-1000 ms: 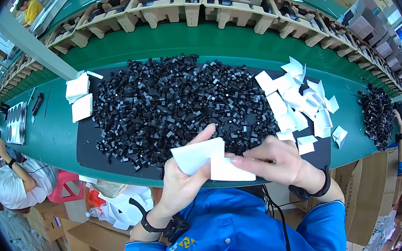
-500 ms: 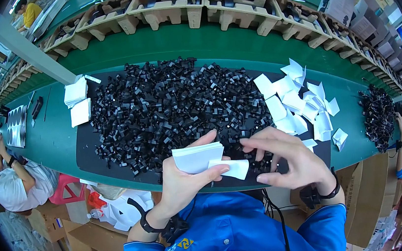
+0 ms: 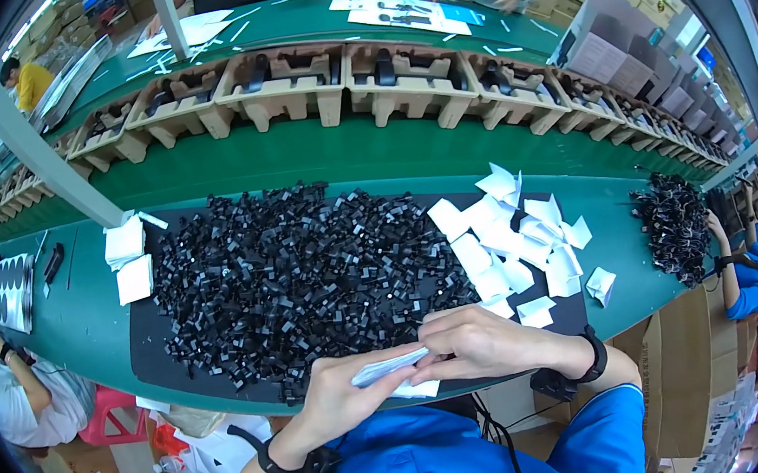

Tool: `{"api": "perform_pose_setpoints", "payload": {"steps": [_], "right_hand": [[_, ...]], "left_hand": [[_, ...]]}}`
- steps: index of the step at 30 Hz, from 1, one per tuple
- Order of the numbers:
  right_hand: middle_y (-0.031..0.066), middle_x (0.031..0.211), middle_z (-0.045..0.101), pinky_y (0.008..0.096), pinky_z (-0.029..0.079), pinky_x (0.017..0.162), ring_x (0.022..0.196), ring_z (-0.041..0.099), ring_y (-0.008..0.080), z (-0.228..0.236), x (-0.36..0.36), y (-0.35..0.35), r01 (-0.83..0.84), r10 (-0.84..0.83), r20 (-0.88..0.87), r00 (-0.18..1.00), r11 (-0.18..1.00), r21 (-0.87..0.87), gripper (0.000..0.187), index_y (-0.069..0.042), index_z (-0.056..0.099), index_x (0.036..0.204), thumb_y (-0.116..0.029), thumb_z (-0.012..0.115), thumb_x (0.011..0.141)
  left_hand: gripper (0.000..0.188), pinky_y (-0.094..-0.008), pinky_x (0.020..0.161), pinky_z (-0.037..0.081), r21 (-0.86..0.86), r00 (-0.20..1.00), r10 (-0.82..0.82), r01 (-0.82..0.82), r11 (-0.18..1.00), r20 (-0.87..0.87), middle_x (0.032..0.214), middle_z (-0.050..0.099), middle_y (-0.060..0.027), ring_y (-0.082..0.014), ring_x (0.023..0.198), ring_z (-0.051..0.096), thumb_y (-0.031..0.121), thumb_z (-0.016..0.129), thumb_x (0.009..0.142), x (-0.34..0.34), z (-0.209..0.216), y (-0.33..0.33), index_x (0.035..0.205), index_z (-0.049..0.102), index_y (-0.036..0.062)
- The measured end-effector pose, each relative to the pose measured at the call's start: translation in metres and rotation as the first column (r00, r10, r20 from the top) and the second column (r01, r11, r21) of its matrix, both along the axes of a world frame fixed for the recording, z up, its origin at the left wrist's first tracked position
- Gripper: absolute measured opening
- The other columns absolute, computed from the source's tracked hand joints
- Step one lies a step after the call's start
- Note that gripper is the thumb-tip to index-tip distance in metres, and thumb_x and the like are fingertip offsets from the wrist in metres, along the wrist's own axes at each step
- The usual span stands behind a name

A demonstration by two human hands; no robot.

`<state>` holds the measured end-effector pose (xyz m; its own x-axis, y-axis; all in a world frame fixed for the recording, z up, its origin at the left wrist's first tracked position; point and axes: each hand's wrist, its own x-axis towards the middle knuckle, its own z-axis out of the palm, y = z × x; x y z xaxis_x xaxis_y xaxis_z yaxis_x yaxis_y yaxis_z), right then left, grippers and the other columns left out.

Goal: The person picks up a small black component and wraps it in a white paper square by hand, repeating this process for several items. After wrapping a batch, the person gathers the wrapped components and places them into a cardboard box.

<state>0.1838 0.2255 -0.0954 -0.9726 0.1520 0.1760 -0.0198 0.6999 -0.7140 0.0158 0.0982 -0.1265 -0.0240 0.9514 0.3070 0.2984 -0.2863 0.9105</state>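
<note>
My left hand (image 3: 341, 395) grips a thin stack of white paper slips (image 3: 390, 366) close to the table's front edge. One slip (image 3: 415, 389) sticks out below the stack, under my left thumb. My right hand (image 3: 483, 344) is closed at the stack's right end, its fingertips pinched together and meeting the papers. Whatever lies between those fingertips is hidden. Just beyond both hands spreads a large heap of small black plastic parts (image 3: 309, 282) on a dark mat (image 3: 150, 342). To the right of the heap lie scattered folded white slips (image 3: 515, 240), near my right wrist.
Two white paper stacks (image 3: 133, 279) lie left of the heap. A conveyor of brown moulded trays (image 3: 288, 93) runs behind the green table (image 3: 79, 308). A post (image 3: 51, 148) stands at the left. Co-workers sit at both sides, the right one beside a black pile (image 3: 672, 226).
My right hand has moved left to the paper stack and its fingers have closed. The stack has tilted flatter in my left hand. The view has lifted, showing more beyond the conveyor.
</note>
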Motion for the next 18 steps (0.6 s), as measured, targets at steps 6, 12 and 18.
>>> {"api": "perform_pose_setpoints", "payload": {"steps": [6, 12, 18], "right_hand": [[0.0067, 0.070, 0.065, 0.0299, 0.049, 0.060, 0.065, 0.064, 0.0156, 0.050, -0.011, 0.139, 0.592, -0.573, -0.150, 0.806, 0.789, 0.166, 0.006, -0.005, 0.069, 0.077, -0.011, 0.068, 0.077], [0.0137, 0.080, 0.068, 0.0392, 0.052, 0.066, 0.075, 0.066, 0.0300, 0.042, -0.031, 0.312, 0.750, -0.790, -0.420, 0.446, 0.074, 0.658, 0.021, -0.008, 0.069, 0.076, -0.028, 0.065, 0.078], [0.0134, 0.087, 0.069, 0.0404, 0.053, 0.071, 0.082, 0.067, 0.0284, 0.023, -0.064, 0.340, 0.647, -0.955, -0.179, 0.237, 0.018, 0.762, 0.018, -0.011, 0.070, 0.083, -0.025, 0.062, 0.078]], "left_hand": [[0.025, -0.0298, 0.057, 0.057, -0.380, 0.677, 0.549, -0.401, 0.834, 0.490, 0.087, 0.067, -0.0195, -0.0250, 0.073, 0.068, 0.005, 0.061, 0.086, -0.056, 0.010, -0.033, 0.106, 0.059, -0.0100], [0.027, -0.0306, 0.052, 0.056, -0.359, 0.700, 0.559, -0.432, 0.827, 0.445, 0.082, 0.066, -0.0202, -0.0262, 0.069, 0.067, 0.003, 0.061, 0.085, -0.061, 0.002, -0.040, 0.107, 0.055, -0.0113], [0.033, -0.0315, 0.049, 0.055, -0.432, 0.641, 0.698, -0.557, 0.709, 0.320, 0.078, 0.064, -0.0196, -0.0258, 0.065, 0.066, 0.007, 0.061, 0.086, -0.081, -0.006, -0.038, 0.110, 0.051, -0.0126]]}}
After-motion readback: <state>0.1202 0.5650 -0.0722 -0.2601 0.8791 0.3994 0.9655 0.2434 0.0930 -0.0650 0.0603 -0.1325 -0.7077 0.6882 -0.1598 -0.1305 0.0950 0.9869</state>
